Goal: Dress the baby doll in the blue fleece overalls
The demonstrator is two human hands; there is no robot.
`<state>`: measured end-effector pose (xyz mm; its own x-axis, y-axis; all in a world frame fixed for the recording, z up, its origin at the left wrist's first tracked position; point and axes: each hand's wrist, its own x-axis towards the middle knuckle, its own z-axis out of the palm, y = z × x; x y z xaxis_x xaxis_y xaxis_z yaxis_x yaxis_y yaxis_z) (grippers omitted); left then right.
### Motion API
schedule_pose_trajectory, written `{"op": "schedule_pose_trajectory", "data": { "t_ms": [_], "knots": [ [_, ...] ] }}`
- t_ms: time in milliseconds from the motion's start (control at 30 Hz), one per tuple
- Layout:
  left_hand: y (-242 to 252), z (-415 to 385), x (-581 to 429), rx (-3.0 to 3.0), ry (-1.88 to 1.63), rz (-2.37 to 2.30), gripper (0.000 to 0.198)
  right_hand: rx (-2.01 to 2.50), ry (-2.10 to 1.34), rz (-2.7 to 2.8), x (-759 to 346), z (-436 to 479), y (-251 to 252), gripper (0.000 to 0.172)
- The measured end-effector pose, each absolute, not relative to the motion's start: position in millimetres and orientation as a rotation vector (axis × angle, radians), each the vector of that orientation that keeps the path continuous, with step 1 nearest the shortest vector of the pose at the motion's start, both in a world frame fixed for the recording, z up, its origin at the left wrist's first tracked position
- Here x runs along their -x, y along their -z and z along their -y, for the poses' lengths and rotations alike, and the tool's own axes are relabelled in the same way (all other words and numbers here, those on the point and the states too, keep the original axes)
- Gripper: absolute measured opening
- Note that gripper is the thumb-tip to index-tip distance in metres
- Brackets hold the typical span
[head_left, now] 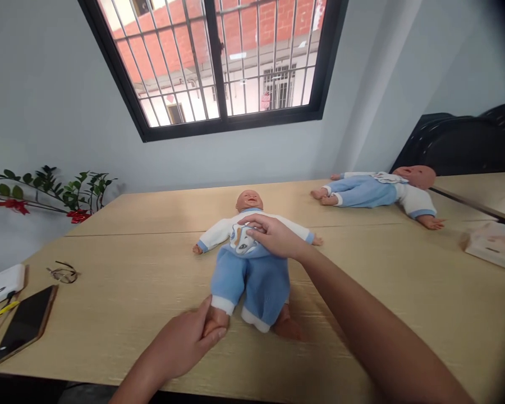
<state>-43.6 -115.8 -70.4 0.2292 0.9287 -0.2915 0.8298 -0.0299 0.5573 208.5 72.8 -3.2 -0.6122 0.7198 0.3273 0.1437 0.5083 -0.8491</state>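
Note:
A baby doll (231,275) lies on its back on the wooden table, head toward the window and feet toward me. It wears a white top with an animal-face print and blue trousers with white cuffs. My left hand (189,336) is closed around the doll's foot on the left, just below the cuff. My right hand (273,233) rests on the doll's chest, over part of the print, its fingers stretched out and holding nothing. The doll's other foot (288,326) sticks out bare beside its trouser leg.
A second doll (370,193) in similar clothes lies at the back right. On the left are a phone (25,322), a white device (5,284) with a cable, and glasses (64,274). A tissue box (494,247) stands at right; a plant (63,191) is behind the table.

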Motion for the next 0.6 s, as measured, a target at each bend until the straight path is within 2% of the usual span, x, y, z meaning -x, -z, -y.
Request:
{"op": "schedule_pose_trajectory", "data": {
  "t_ms": [100,267,367,433,467,500,567,600],
  "knots": [
    [69,113,55,-1.855,-0.234,-1.595,0.049,0.731,-0.956,2.182,-210,-70,2,0.03],
    [62,81,77,-1.822,-0.514,-1.625,0.065,0.716,-0.895,2.309,-207,-62,0,0.032],
    [53,44,69,-1.896,-0.849,-1.607,0.089,0.697,-0.942,2.342,-199,-56,1,0.032],
    [50,16,56,-1.968,-1.056,-1.417,0.102,0.667,-0.968,2.363,-195,-53,2,0.032],
    [50,2,49,-1.988,-1.076,-1.308,0.103,0.655,-0.971,2.368,-193,-52,2,0.032],
    [51,-11,42,-1.983,-1.068,-1.207,0.094,0.655,-0.968,2.363,-193,-52,2,0.031],
    [56,-36,35,-1.911,-0.99,-1.062,0.056,0.724,-0.95,2.322,-197,-56,2,0.029],
    [60,-46,34,-1.848,-0.968,-1.027,0.043,0.795,-0.932,2.294,-202,-61,2,0.028]
  ]
}}
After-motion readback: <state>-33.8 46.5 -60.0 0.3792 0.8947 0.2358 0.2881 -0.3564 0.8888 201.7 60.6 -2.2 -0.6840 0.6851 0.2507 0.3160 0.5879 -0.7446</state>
